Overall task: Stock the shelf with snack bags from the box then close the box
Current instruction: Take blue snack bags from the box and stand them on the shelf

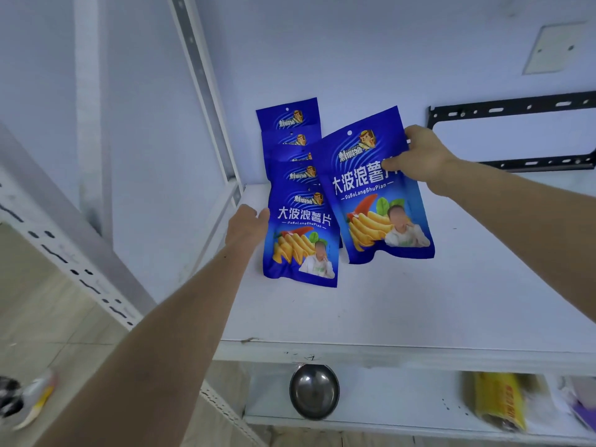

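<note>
Foil snack bag (377, 191), likely light, soft and slippery, is pinched at its upper right edge by the right hand (419, 156) over the shelf (419, 301). Left hand (246, 225), fingers hidden, steadies the row of bags (300, 221) near the shelf's back left corner; top seams look like the surest hold.

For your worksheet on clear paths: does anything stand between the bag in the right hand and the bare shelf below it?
Nothing visible. The right hand grips the bag over bare shelf; the row of bags stands to its left.
</note>
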